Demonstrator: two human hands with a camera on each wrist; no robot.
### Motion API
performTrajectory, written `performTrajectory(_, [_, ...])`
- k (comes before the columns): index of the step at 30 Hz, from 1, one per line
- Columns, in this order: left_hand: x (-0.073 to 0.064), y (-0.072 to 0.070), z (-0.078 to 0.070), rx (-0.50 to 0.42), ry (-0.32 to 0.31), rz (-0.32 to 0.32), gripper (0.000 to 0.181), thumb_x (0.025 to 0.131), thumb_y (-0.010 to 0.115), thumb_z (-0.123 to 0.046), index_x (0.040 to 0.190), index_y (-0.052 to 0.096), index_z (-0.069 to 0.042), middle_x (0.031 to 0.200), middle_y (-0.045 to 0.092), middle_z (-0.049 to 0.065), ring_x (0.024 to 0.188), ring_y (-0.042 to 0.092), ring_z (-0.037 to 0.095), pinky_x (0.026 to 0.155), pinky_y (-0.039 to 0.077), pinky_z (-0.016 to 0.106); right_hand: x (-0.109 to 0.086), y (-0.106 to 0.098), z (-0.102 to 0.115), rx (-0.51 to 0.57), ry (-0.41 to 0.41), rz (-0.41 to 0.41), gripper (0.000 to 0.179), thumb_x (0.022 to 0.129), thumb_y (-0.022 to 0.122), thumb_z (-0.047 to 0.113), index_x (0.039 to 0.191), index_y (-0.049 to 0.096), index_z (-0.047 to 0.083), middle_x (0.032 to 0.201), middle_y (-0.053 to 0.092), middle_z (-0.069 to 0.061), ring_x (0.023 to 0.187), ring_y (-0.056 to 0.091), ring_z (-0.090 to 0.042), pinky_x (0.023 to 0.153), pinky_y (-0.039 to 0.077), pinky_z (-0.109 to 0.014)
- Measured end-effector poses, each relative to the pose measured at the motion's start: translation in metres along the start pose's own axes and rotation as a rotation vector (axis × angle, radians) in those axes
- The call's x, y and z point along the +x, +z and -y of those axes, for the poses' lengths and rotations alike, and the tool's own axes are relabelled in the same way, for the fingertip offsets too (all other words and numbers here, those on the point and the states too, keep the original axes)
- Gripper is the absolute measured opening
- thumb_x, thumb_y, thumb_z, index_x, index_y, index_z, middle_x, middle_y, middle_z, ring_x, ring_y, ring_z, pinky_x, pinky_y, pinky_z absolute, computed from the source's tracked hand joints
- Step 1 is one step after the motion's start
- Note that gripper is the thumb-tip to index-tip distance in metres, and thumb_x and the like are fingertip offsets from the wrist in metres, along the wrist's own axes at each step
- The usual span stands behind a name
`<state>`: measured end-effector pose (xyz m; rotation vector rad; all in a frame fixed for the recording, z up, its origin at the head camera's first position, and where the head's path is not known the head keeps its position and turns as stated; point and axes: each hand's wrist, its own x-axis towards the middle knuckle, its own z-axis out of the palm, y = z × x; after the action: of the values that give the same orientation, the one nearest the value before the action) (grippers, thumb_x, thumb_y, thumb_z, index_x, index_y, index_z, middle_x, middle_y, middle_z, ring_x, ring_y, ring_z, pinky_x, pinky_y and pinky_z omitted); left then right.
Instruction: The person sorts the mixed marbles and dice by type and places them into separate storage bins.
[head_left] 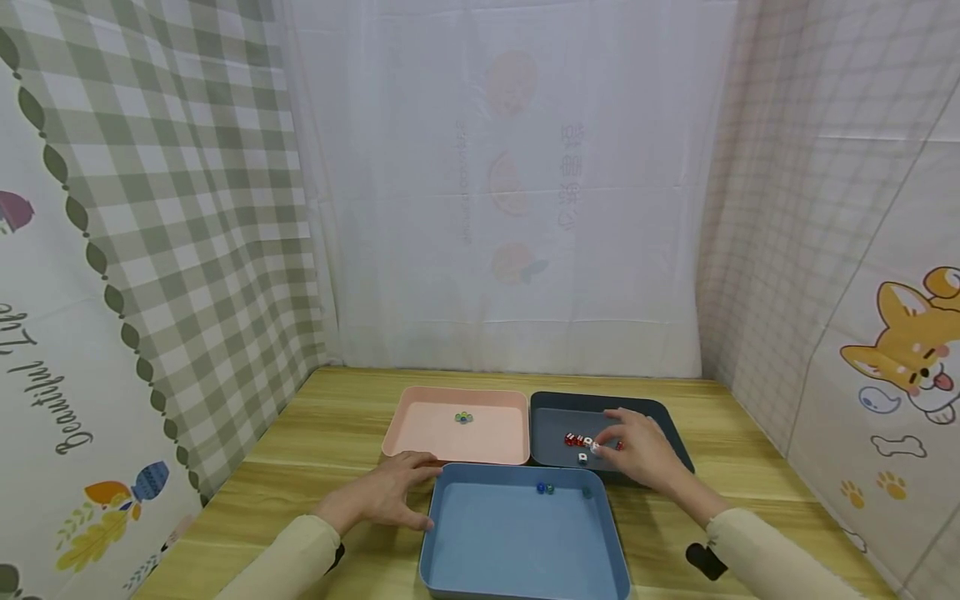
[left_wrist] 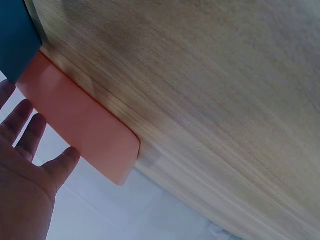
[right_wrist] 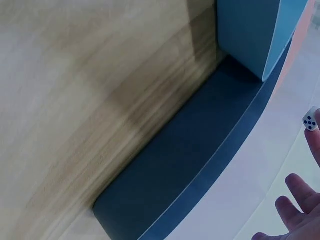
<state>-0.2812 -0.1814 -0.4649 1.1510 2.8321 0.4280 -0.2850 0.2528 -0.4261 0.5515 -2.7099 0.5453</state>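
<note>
My right hand (head_left: 643, 450) is over the dark navy tray (head_left: 555, 408), pinching a white die (right_wrist: 310, 120) between thumb and finger. Its other fingers spread apart in the right wrist view. Beneath the fingertips lies a short row of red dice (head_left: 573, 439), with a white die (head_left: 582, 458) in front of it. My left hand (head_left: 390, 493) is relaxed, thumb and fingers spread at the upper left corner of the blue tray (head_left: 525, 550). In the left wrist view those fingers overlap the side of the pink tray (left_wrist: 82, 117), holding nothing.
A cluster of greenish marbles (head_left: 463, 417) sits in the pink tray. Inside the blue tray, near its far edge, are a blue marble (head_left: 541, 488) and two greenish ones. All three trays touch or nearly touch on the wooden table (head_left: 300, 467). Cloth curtains (head_left: 510, 208) enclose the back and sides.
</note>
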Motion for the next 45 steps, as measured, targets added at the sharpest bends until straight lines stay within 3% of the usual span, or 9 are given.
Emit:
performTrajectory(19, [0.000, -0.001, -0.002, -0.010, -0.015, 0.017, 0.082, 0.081, 0.072, -0.057, 0.144, 0.052, -0.009, 0.151, 0.040, 0.014, 0.138, 0.036, 0.033, 0.106, 0.036, 0.056, 0.004, -0.010, -0.018, -0.005, 0.084, -0.013, 0.007, 0.086, 0.077, 0.021, 0.084, 0.078, 0.014, 0.134, 0.054, -0.029, 0.125, 0.043, -0.052, 0.103, 0.024, -0.069])
performTrajectory(30, [0.001, -0.002, -0.002, -0.012, -0.016, 0.018, 0.082, 0.081, 0.073, -0.057, 0.144, 0.052, -0.008, 0.151, 0.041, 0.013, 0.138, 0.036, 0.033, 0.106, 0.036, 0.056, 0.005, -0.014, -0.027, -0.010, 0.082, -0.015, 0.007, 0.085, 0.076, 0.018, 0.086, 0.079, 0.011, 0.133, 0.054, -0.031, 0.125, 0.043, -0.053, 0.100, 0.028, -0.070])
performTrajectory(45, [0.000, -0.001, -0.001, -0.009, -0.010, 0.014, 0.082, 0.081, 0.072, -0.057, 0.144, 0.052, -0.009, 0.150, 0.041, 0.013, 0.137, 0.037, 0.033, 0.104, 0.038, 0.056, 0.009, -0.015, -0.046, -0.051, 0.184, 0.004, 0.012, 0.086, 0.075, 0.020, 0.089, 0.078, 0.009, 0.133, 0.051, -0.035, 0.122, 0.043, -0.057, 0.099, 0.027, -0.071])
